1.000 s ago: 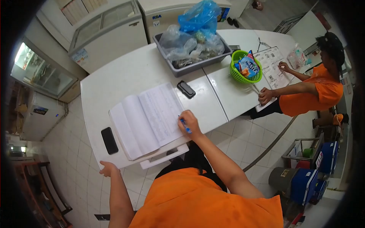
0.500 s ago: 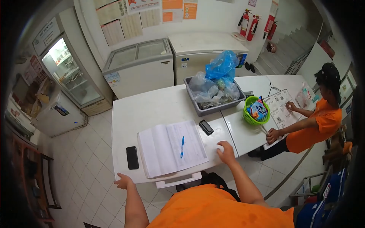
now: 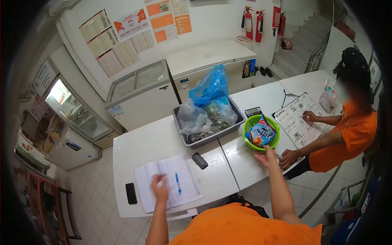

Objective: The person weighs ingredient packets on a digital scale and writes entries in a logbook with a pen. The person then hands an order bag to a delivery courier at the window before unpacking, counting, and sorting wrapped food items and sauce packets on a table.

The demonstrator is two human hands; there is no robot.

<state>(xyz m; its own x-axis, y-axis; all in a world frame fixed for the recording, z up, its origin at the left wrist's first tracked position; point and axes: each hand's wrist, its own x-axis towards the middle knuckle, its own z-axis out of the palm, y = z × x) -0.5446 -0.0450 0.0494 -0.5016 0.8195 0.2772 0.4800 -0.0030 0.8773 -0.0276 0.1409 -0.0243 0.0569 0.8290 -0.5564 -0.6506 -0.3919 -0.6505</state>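
My right hand (image 3: 266, 158) reaches to the near side of a green plastic basket (image 3: 276, 143). Its fingers look apart, at or touching the rim; exact contact is unclear. A blue and white packet (image 3: 262, 132) lies in the basket. Over the open notebook (image 3: 185, 192) is my left hand (image 3: 160, 187), its fingers smeared by motion. On the right page rests a blue pen (image 3: 178, 183). A black phone (image 3: 131, 193) lies left of the notebook, and a small dark device (image 3: 199, 161) lies beyond its upper right corner.
A grey tub (image 3: 210, 139) of plastic bags stands at the far table edge. A person in an orange shirt (image 3: 359, 134) writes on a whiteboard (image 3: 300, 122) at right. Near it sits a small scale (image 3: 253, 112). Chest freezers (image 3: 139, 98) line the wall.
My right hand has moved from the near table edge to the green basket. My left hand has left the table's corner and come over the notebook. The view has shifted.
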